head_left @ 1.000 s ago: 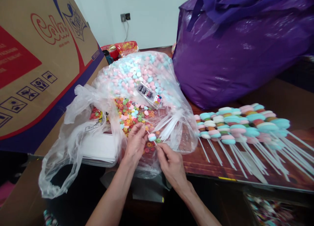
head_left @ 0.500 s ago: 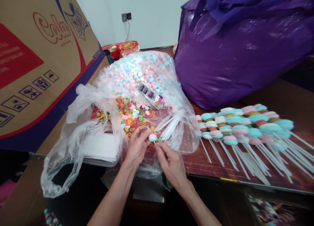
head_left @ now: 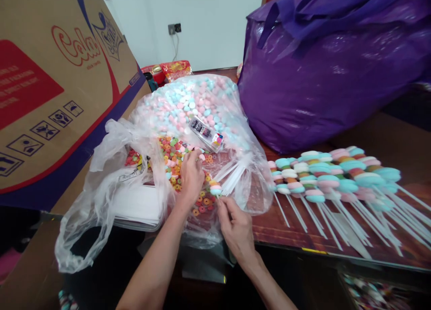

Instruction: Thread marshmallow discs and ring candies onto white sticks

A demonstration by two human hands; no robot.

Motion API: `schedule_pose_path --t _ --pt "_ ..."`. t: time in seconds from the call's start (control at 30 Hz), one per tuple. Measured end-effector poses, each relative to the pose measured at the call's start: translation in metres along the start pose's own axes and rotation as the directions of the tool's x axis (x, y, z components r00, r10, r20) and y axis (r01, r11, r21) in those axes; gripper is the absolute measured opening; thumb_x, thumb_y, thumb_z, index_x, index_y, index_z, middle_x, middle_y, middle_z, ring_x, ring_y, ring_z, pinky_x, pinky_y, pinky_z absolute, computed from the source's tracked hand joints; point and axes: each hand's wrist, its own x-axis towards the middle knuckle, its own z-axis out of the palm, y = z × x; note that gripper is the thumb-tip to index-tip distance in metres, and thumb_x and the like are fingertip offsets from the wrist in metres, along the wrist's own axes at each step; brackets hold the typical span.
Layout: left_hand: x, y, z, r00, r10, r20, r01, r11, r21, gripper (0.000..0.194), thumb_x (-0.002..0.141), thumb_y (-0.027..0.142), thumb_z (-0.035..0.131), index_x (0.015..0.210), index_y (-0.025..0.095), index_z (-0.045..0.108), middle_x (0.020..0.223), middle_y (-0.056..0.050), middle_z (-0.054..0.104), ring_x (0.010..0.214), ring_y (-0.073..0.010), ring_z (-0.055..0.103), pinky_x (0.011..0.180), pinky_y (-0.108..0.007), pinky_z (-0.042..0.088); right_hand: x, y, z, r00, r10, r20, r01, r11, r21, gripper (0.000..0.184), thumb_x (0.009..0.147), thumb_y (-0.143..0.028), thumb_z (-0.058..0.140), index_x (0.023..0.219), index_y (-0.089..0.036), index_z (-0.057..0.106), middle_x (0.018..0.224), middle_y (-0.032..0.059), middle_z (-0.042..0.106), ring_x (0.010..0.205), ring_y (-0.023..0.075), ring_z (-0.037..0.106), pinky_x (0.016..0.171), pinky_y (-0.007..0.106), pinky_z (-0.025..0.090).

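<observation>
My right hand [head_left: 236,229] pinches the white stick of a candy skewer [head_left: 215,188]. Threaded on it are a blue and pink marshmallow and what looks like an orange-yellow gummy ring. My left hand [head_left: 192,174] reaches into loose gummy rings [head_left: 174,166] in red, orange, yellow and green, with some small marshmallows among them. Its fingers are bent downward, and whatever lies between them is hidden. White sticks [head_left: 234,173] lie bundled beside the skewer. Behind the hands sits a clear plastic bag [head_left: 205,92] full of pink, blue and white marshmallows, a small labelled plastic pack [head_left: 205,134] on top.
Finished candy skewers [head_left: 323,175] lie in rows on the wooden table [head_left: 286,218] at right. A large purple bag [head_left: 319,72] stands behind them. At left are a cardboard box [head_left: 67,76], a crumpled plastic bag [head_left: 114,143] and a stack of white sheets [head_left: 136,204].
My left hand has left the skewer and moved away from me into the gummy rings. My right hand still holds the stick, shifted slightly right.
</observation>
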Motion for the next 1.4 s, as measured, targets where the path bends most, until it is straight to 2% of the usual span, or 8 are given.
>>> schedule_pose_path --t 0.1,0.2,0.4,0.57,0.73,0.97,1.2,1.4 --pt "0.022 -0.002 0.008 0.977 0.085 0.195 -0.154 0.915 0.373 0.039 0.087 0.002 0.041 0.106 0.018 0.071 0.117 -0.013 0.065 0.113 -0.0243 0.059 0.094 -0.035 0.046 -0.001 0.0 0.001 1.0 -0.008 -0.009 0.008 1.0 -0.004 0.023 0.1 -0.025 0.046 0.09 -0.017 0.065 0.06 -0.005 0.051 0.048 0.0085 0.047 0.049 0.019 0.036" --pt "0.03 -0.005 0.012 0.965 0.066 0.252 -0.191 0.838 0.511 0.035 0.088 0.005 0.044 0.1 0.019 0.073 0.111 -0.012 0.068 0.109 -0.0243 0.06 0.089 -0.032 0.045 -0.001 -0.001 0.0 1.0 -0.019 -0.015 0.019 1.0 -0.005 0.023 0.1 -0.024 0.046 0.088 -0.017 0.064 0.06 -0.0048 0.052 0.048 0.0084 0.048 0.05 0.018 0.037" --pt "0.025 -0.015 0.0 0.992 0.05 0.118 -0.092 0.918 0.386 0.023 0.094 0.02 0.047 0.09 0.017 0.07 0.084 -0.006 0.069 0.082 -0.0203 0.062 0.079 -0.03 0.044 0.0 0.0 0.001 1.0 -0.02 -0.009 0.02 1.0 -0.01 0.023 0.1 -0.024 0.046 0.09 -0.017 0.065 0.061 -0.0037 0.055 0.05 0.0092 0.053 0.052 0.019 0.039" --pt "0.031 -0.021 0.0 0.989 0.13 0.073 -0.148 0.901 0.407 0.023 0.091 0.014 0.047 0.09 0.016 0.07 0.1 -0.012 0.069 0.096 -0.0224 0.062 0.087 -0.032 0.045 0.0 0.0 0.003 1.0 -0.028 -0.008 0.028 0.999 -0.018 0.022 0.1 -0.023 0.046 0.089 -0.017 0.064 0.06 -0.0039 0.056 0.049 0.009 0.054 0.051 0.018 0.039" --pt "0.054 -0.015 0.019 0.996 0.017 0.086 -0.05 0.915 0.399 0.023 0.091 0.022 0.052 0.086 0.014 0.073 0.094 -0.012 0.072 0.092 -0.0219 0.065 0.084 -0.03 0.047 0.001 -0.002 0.003 0.999 -0.05 -0.021 0.05 0.999 -0.013 0.022 0.099 -0.02 0.045 0.089 -0.017 0.064 0.062 -0.0036 0.058 0.05 0.0089 0.055 0.053 0.018 0.04" --pt "0.078 -0.013 0.035 0.991 -0.12 0.058 0.078 0.874 0.479 0.03 0.091 0.023 0.05 0.098 0.007 0.075 0.095 -0.019 0.075 0.091 -0.0262 0.068 0.081 -0.032 0.049 0.002 -0.001 0.003 0.998 -0.056 -0.011 0.056 0.998 -0.032 0.022 0.1 -0.02 0.045 0.09 -0.017 0.064 0.061 -0.0043 0.057 0.05 0.009 0.054 0.053 0.018 0.039" --pt "0.078 -0.011 0.036 0.981 -0.148 0.122 0.061 0.845 0.531 0.028 0.086 0.011 0.049 0.093 0.002 0.074 0.097 -0.024 0.073 0.089 -0.0276 0.068 0.077 -0.032 0.047 0.002 -0.001 0.003 0.998 -0.065 -0.018 0.065 0.998 -0.013 0.022 0.099 -0.02 0.045 0.088 -0.017 0.063 0.061 -0.0045 0.056 0.049 0.0086 0.052 0.052 0.018 0.038" --pt "0.069 -0.007 0.023 0.977 -0.088 0.197 -0.013 0.889 0.458 0.022 0.082 0.012 0.053 0.074 0.008 0.073 0.075 -0.015 0.069 0.079 -0.0232 0.064 0.072 -0.03 0.044 0.002 -0.002 0.003 0.998 -0.054 -0.017 0.054 0.998 -0.024 0.022 0.099 -0.02 0.045 0.088 -0.017 0.063 0.062 -0.0041 0.057 0.05 0.009 0.052 0.053 0.019 0.038"
